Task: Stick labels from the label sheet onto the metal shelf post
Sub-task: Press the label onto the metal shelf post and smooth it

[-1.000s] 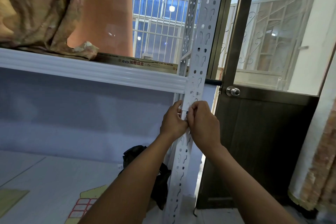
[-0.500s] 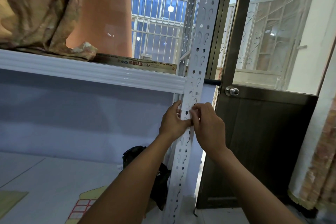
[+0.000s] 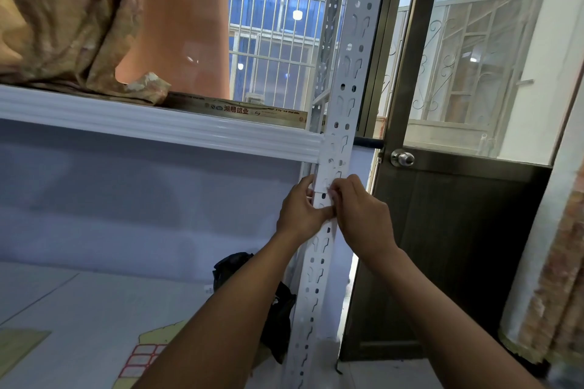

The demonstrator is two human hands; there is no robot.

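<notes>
Above the spot where both hands meet, the white shelf beam (image 3: 158, 126) runs away to the left and carries a bundle of tan fabric (image 3: 63, 19) and a flat printed carton (image 3: 240, 110) lying on it. The metal shelf post (image 3: 350, 73), white and punched with rows of slots, rises through the grip and continues below it toward the floor. To the right of the grip stands a dark door (image 3: 458, 246) with a round knob (image 3: 402, 158) just above hand level. Below the grip and to its left, a black bag (image 3: 278, 309) slumps against the foot of the post, and further left the label sheet (image 3: 142, 357), red-bordered labels on yellow backing, lies flat on the pale lower surface (image 3: 63, 309), partly hidden by the left forearm. The left hand (image 3: 300, 208) wraps the post's left edge, thumb laid across its face. The right hand (image 3: 360, 215) is curled with its fingertips (image 3: 335, 193) pressed to the post face, on or beside a small white label (image 3: 322, 181) stuck just under the beam; whether it pinches anything cannot be told.
</notes>
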